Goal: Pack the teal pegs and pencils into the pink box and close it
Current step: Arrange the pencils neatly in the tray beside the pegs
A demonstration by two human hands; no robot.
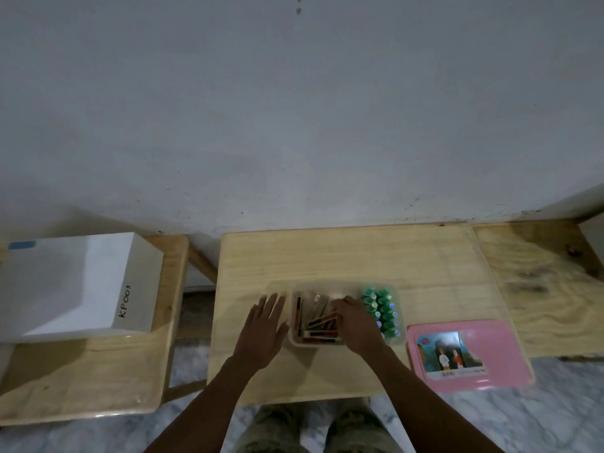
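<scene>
An open translucent box [295,342] stands on the middle wooden table [343,256]. Inside it, short red, brown and tan pencils [315,317] lie at the left and several upright teal pegs [382,308] fill the right side. My right hand [356,323] reaches into the box over the pencils, fingertips down among them; whether it grips one is hidden. Flat on the table, just left of the box, lies my left hand [264,328] with fingers spread, touching the box's left wall. The pink lid [470,354], with a picture sticker, lies to the right of the box.
A white carton [75,286] marked KP003 sits on a second wooden table at the left. Another wooden surface [539,282] adjoins on the right. A grey wall rises right behind the tables. My knees and marble floor show below the front edge.
</scene>
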